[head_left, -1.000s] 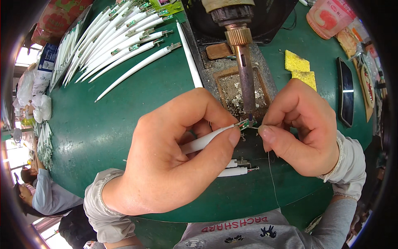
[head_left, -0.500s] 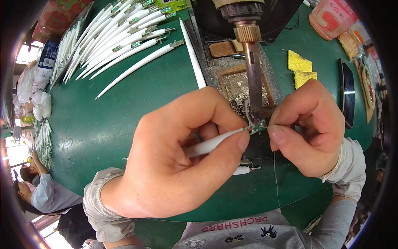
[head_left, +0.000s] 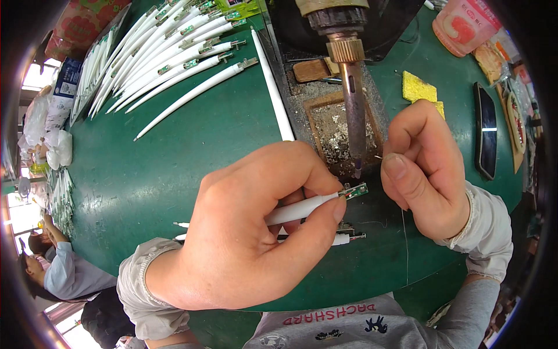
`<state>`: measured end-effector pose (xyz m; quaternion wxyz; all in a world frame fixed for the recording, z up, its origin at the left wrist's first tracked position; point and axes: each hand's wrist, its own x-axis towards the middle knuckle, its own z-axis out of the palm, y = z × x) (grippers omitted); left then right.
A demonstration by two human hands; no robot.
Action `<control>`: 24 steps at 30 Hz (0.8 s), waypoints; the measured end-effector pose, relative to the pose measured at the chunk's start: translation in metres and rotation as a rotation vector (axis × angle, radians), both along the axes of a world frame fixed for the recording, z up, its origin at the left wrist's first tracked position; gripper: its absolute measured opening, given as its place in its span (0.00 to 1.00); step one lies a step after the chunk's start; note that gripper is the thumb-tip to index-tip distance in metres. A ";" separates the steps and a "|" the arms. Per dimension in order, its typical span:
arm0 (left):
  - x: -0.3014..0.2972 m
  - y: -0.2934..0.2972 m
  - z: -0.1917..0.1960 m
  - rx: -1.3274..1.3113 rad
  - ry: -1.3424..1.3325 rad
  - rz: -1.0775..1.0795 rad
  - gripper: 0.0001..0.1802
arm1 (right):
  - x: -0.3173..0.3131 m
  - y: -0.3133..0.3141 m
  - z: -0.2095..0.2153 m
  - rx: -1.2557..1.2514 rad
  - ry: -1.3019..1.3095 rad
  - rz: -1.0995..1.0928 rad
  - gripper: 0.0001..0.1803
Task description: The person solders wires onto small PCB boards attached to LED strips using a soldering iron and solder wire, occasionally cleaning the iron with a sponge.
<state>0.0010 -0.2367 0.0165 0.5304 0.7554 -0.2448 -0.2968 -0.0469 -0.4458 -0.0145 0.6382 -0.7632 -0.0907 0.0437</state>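
My left hand [head_left: 238, 232] is closed around a white pen-shaped tube [head_left: 303, 210], pinching it close to the small green circuit board [head_left: 356, 191] at its right end. Just above that board, apart from it, is the dark tip of an upright soldering iron [head_left: 353, 99]. My right hand [head_left: 427, 174] pinches a thin solder wire [head_left: 406, 244]; a short end pokes out toward the iron and the rest hangs below the fingers. Another white tube [head_left: 342, 239] lies beneath my left hand, mostly hidden by it.
Many white tubes with boards [head_left: 195, 90] lie at the far left. Behind my hands is a solder-littered tray [head_left: 314, 125]. Yellow sponges [head_left: 418, 87], a pink cup [head_left: 465, 26] and a dark phone [head_left: 487, 131] are at right. Another person [head_left: 72, 270] sits far left.
The tube's board has moved down, away from the iron tip. My right hand has drawn slightly right, taking the solder wire away from the board.
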 end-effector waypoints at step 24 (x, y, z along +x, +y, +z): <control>0.077 0.017 -0.039 0.437 -1.197 0.185 0.07 | 0.001 -0.002 0.003 -0.088 0.045 0.131 0.11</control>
